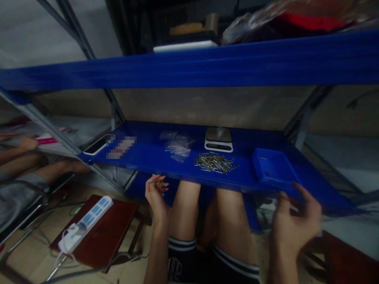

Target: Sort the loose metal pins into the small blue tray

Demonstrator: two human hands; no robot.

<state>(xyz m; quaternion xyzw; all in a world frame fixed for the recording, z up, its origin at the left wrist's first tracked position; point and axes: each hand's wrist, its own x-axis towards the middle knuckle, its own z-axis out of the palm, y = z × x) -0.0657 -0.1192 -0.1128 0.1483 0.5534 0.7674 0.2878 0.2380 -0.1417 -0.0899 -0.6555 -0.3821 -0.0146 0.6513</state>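
A seated person's bare knees sit under a glossy blue metal shelf that crosses the middle of the frame. At lower centre, just below the shelf's front edge, the left hand has its fingertips bunched on a thin piece too small and blurred to identify. At lower right, the right hand is spread wide and holds nothing, its fingers just below the near corner of a shallow, rectangular blue tray on the shelf. Left of the tray lies a loose heap of slim metal pins, with a small flat scale behind it and crinkled clear bags beside it. A dark, flat phone lies at the shelf's left end. At lower left, a white power strip rests on a reddish-brown stool. Another person's arm shows at the left edge.
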